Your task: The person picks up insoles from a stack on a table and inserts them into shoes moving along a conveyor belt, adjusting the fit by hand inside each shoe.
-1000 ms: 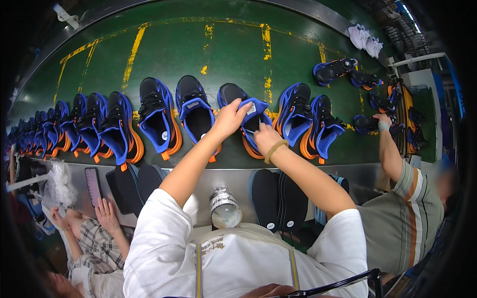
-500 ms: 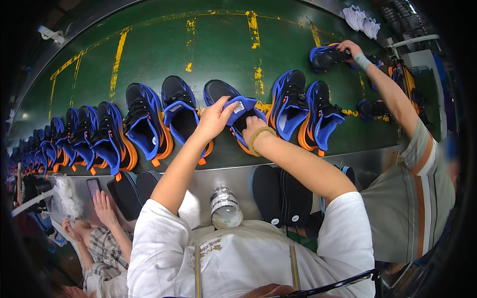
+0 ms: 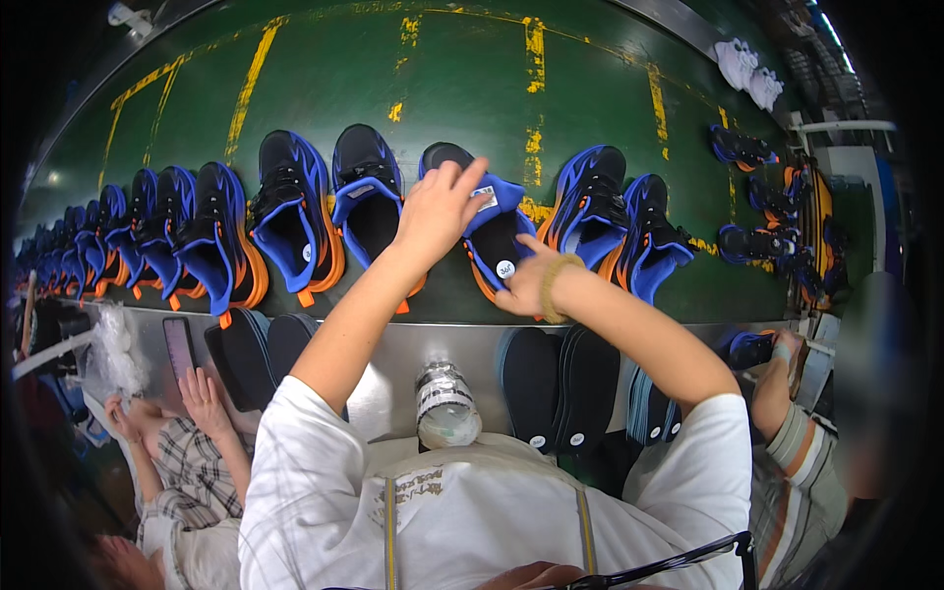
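Observation:
Before me a black and blue sports shoe point(image 3: 497, 241) with orange sole edging lies with its toe pointing away. Its blue tongue point(image 3: 503, 195), bearing a white label, is folded toward the right. My left hand point(image 3: 438, 211) lies over the shoe's left front, fingers stretched apart, thumb beside the label. At the heel end, my right hand point(image 3: 539, 280) is slightly blurred, finger and thumb spread at the collar's right side. Between them a round white sticker point(image 3: 505, 268) shows inside the shoe. Matching shoes stand close by on the left point(image 3: 369, 211) and right point(image 3: 587, 202).
Similar shoes point(image 3: 147, 221) line the green table's edge leftward; several more lie at far right point(image 3: 772, 202). Dark insoles point(image 3: 531, 383) and a clear jar point(image 3: 445, 408) sit on the metal ledge. Co-workers' arms point(image 3: 206, 403) are at both sides.
My right hand has come out of the shoe toward its heel, uncovering the sticker. My left fingers have spread from the tongue. The right co-worker's hand has let go of a shoe and withdrawn.

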`<state>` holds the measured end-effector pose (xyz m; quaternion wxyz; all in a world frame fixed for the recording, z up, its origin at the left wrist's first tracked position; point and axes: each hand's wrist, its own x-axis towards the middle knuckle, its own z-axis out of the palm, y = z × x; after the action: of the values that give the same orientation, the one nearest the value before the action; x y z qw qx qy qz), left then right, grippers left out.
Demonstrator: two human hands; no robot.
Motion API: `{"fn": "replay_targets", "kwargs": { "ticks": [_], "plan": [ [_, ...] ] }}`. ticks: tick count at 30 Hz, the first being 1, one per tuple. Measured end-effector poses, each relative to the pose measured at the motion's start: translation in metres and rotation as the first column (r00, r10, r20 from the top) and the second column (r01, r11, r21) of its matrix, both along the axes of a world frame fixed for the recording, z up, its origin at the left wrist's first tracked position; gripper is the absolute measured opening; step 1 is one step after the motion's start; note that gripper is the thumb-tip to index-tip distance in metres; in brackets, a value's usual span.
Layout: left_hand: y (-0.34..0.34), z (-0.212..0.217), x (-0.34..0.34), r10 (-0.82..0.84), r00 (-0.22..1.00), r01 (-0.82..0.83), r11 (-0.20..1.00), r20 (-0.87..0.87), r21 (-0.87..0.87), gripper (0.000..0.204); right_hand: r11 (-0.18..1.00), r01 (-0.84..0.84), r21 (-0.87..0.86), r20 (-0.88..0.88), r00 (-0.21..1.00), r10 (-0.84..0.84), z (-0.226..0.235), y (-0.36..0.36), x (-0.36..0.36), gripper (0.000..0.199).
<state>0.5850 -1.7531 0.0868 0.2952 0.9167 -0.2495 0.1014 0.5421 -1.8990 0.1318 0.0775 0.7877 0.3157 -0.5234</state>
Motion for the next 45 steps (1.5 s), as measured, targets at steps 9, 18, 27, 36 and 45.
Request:
{"fn": "replay_targets", "kwargs": {
  "ticks": [9,18,27,36,45],
  "plan": [
    [-0.004,0.028,0.016,-0.108,0.966,0.167,0.955,-0.235,0.244,0.039,0.635,-0.019,0.772,0.576,0.443,-0.687,-0.028,-0.019,-0.069,0.021],
    [0.026,0.064,-0.016,-0.383,0.896,0.426,0.884,-0.224,0.192,0.022,0.445,0.221,0.868,0.341,0.387,-0.857,-0.054,-0.027,-0.177,0.039],
    [-0.023,0.098,0.035,-0.195,0.979,0.201,0.972,-0.065,0.121,0.027,0.471,0.671,0.572,0.524,0.143,-0.840,-0.040,-0.034,-0.275,0.060],
    [-0.154,0.001,0.010,-0.373,0.920,0.367,0.928,-0.119,-0.069,0.042,0.169,0.640,0.750,0.200,0.025,-0.980,-0.004,-0.053,-0.286,0.054],
    [-0.119,0.027,-0.001,-0.239,0.955,0.195,0.953,0.177,0.233,0.031,0.442,0.300,0.846,0.435,0.091,-0.896,0.101,-0.137,-0.185,0.046]
  ]
}}
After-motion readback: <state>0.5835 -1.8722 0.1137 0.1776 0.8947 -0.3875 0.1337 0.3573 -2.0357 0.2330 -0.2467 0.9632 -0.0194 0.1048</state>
